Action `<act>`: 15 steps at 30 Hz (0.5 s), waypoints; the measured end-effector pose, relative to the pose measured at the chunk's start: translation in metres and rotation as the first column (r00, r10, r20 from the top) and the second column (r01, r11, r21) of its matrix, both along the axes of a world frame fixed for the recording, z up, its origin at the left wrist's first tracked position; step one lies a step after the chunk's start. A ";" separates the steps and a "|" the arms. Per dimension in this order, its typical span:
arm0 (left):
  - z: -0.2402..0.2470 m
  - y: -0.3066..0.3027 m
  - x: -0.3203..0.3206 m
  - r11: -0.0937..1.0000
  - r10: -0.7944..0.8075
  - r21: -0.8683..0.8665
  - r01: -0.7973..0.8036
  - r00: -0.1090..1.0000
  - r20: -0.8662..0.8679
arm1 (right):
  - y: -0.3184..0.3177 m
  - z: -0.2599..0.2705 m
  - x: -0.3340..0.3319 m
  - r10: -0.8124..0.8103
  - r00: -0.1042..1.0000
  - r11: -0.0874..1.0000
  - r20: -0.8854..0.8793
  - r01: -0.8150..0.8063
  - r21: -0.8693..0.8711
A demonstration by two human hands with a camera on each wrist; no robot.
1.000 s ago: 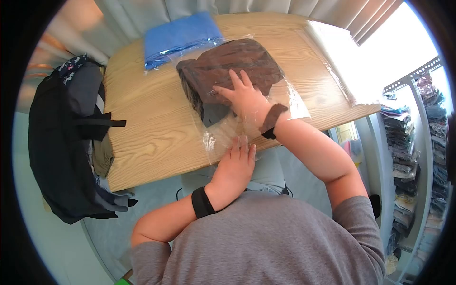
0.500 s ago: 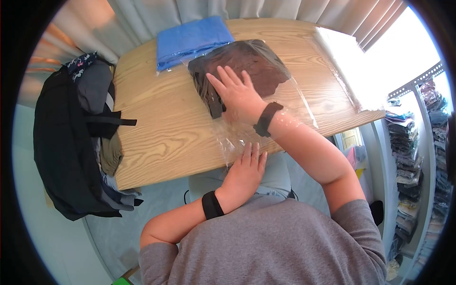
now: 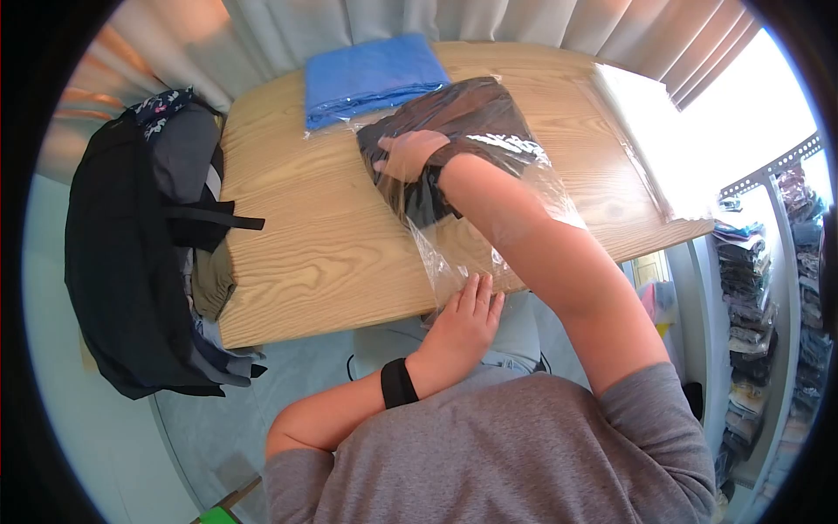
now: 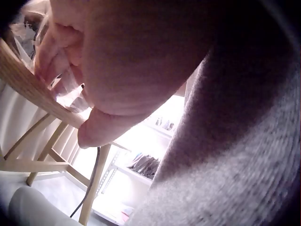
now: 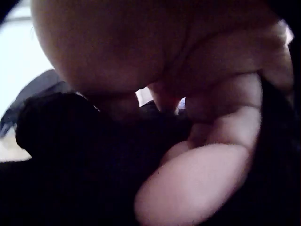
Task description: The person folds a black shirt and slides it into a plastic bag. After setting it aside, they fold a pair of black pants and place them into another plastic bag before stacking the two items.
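A dark folded garment (image 3: 471,109) lies in a clear plastic bag (image 3: 467,249) on the wooden table. My right hand (image 3: 415,155) is at the garment's left side, forearm stretched across the bag. In the right wrist view its thumb (image 5: 193,183) and bent fingers grip the dark cloth (image 5: 94,160). My left hand (image 3: 463,319) rests at the table's front edge, straight fingers pressing the loose end of the bag there. The left wrist view shows the plastic (image 4: 70,89) across those fingers, with the thumb (image 4: 96,132) apart below the table edge.
A blue folded item (image 3: 375,79) in plastic lies at the back of the table. Flat, clear plastic sheets (image 3: 642,131) lie along the right side. At the left edge stands a black bag (image 3: 113,262) stuffed with clothes. Shelves of packed garments (image 3: 746,297) stand at the right.
My right hand has slid from the garment's middle to its left side, and its spread fingers have drawn in. The left hand stays at the loose bag end.
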State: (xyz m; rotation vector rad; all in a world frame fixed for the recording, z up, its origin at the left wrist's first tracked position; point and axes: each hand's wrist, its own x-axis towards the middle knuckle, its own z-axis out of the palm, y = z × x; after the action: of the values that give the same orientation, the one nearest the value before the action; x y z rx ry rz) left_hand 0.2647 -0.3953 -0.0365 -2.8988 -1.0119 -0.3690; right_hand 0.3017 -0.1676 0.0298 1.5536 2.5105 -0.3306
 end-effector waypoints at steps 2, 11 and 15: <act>-0.001 0.001 -0.002 1.000 -0.005 -0.003 0.005 1.000 0.007 | -0.008 0.005 -0.008 0.010 0.994 1.000 0.110 -0.009 -0.005; 0.000 0.002 -0.003 1.000 -0.012 0.007 0.011 0.995 0.104 | -0.088 0.025 0.037 0.059 0.996 0.997 0.061 -0.061 0.038; 0.003 0.009 -0.003 0.997 0.019 -0.074 -0.003 0.975 0.223 | -0.117 -0.014 0.056 0.066 0.997 0.983 0.028 -0.070 0.168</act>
State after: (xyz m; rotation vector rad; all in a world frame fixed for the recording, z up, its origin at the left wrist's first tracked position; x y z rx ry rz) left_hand 0.2617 -0.3868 -0.0333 -2.9660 -1.0916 -0.6848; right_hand 0.3576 -0.2843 0.0156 1.5142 2.6266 -0.0923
